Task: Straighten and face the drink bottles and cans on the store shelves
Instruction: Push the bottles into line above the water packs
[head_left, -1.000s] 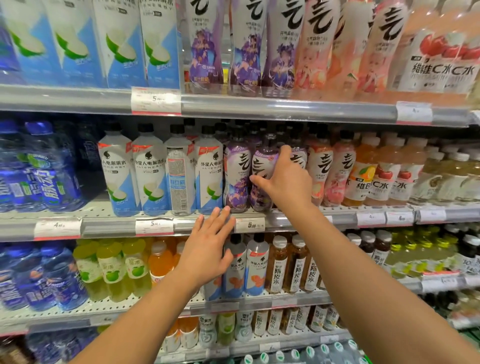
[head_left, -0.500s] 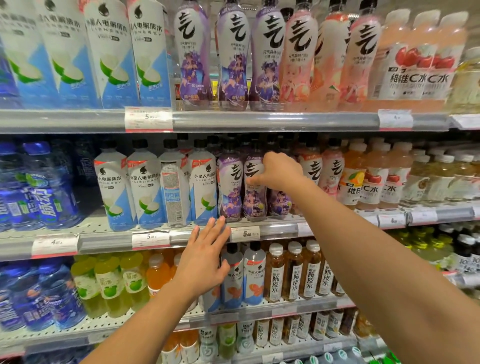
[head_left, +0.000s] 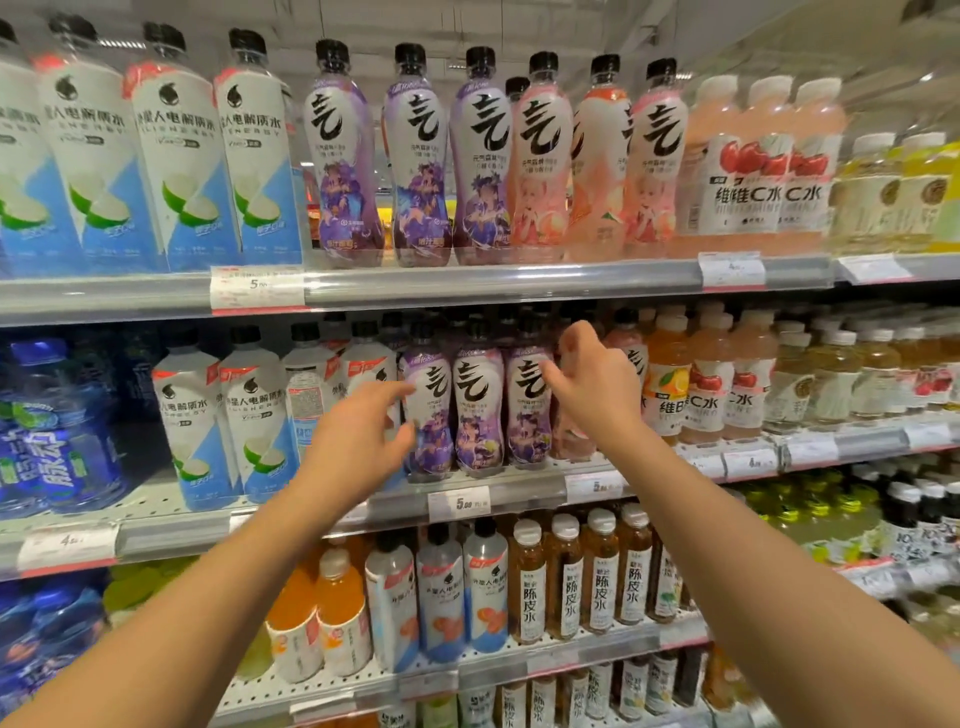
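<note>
Store shelving full of bottled drinks fills the view, four tiers deep, each with a grey price rail along its front edge.

Nearest, two bare forearms reach up from the bottom corners toward the second tier. The left hand is spread in front of the row, its fingers loosely extended and apart; index finger and thumb flank the leftmost purple bottle, but whether they touch it cannot be told. The right hand is raised just right of the third purple bottle, fingers loosely curled, and it holds nothing that can be seen; behind it a pink bottle is mostly hidden. Between those two purple bottles stands a middle purple bottle, and all three are upright at the shelf edge with their labels facing outward.

Left of them on the same tier stand white-and-blue electrolyte water bottles, one of which shows its back label, then large blue water jugs. To the right are orange and pink vitamin C water bottles.

Below, the lower tier holds orange juice bottles, more electrolyte bottles and brown tea bottles.

Farther up, the top tier carries tall electrolyte water cartons, purple and pink sparkling bottles, and pale pink bottles to the right.
</note>
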